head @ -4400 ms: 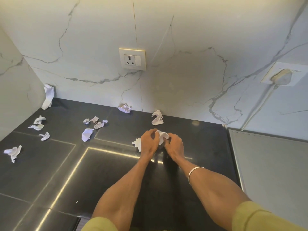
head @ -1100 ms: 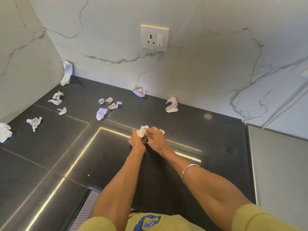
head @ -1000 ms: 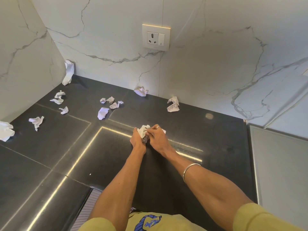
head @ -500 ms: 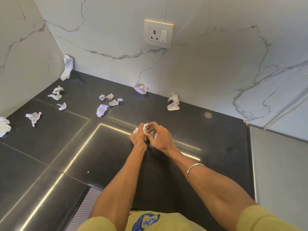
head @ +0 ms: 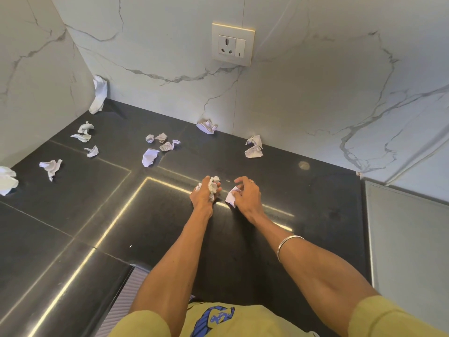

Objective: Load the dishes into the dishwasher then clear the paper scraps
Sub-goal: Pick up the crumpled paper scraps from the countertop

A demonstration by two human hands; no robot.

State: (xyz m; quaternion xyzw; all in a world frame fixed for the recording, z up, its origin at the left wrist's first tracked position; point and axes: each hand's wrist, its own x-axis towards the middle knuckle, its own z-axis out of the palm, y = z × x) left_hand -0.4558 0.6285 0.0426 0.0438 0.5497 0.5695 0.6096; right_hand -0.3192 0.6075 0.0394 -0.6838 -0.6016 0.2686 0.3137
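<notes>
My left hand point(head: 203, 194) grips a wad of crumpled white paper point(head: 214, 183) over the middle of the black counter point(head: 97, 190). Just to its right, my right hand point(head: 246, 193) curls its fingers around a smaller paper scrap point(head: 230, 194) that lies on the counter. Several more crumpled scraps lie loose: two by the back wall point(head: 254, 147) point(head: 207, 126), a cluster at centre-left point(head: 160, 142), one flat piece point(head: 148, 157), and others toward the left corner point(head: 85, 132) point(head: 50, 166). No dishes or dishwasher are in view.
Marble walls close the counter at the back and left, with a socket plate point(head: 232, 45) above. A tall paper piece point(head: 98, 94) leans in the far left corner. A grey steel surface point(head: 408, 239) adjoins the counter on the right. A larger wad point(head: 7, 180) lies at the left edge.
My hands were together on one wad; now they have parted. The left hand keeps the wad, and the right hand has moved right onto a separate scrap.
</notes>
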